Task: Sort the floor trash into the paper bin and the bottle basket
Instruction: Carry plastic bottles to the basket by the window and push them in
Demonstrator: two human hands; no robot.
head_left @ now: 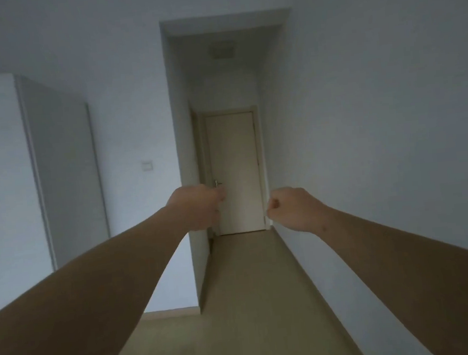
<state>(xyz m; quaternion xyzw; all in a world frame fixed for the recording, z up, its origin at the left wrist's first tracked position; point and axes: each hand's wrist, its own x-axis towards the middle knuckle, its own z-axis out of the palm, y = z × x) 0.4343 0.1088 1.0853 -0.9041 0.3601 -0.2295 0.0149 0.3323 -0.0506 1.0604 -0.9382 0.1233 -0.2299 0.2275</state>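
Both my arms stretch straight out ahead at chest height. My left hand point(198, 208) is curled into a fist with nothing in it. My right hand point(292, 209) is likewise a fist, its fingers tucked under and holding nothing. The two fists hang apart, in front of a distant door. No trash, paper bin or bottle basket shows in the head view.
A closed beige door point(234, 160) with a handle ends a narrow hallway ahead. Beige floor point(246, 303) runs from me to it. A white wardrobe point(14, 174) stands at the left. Plain walls flank the passage, with a light switch point(147, 165) on the left wall.
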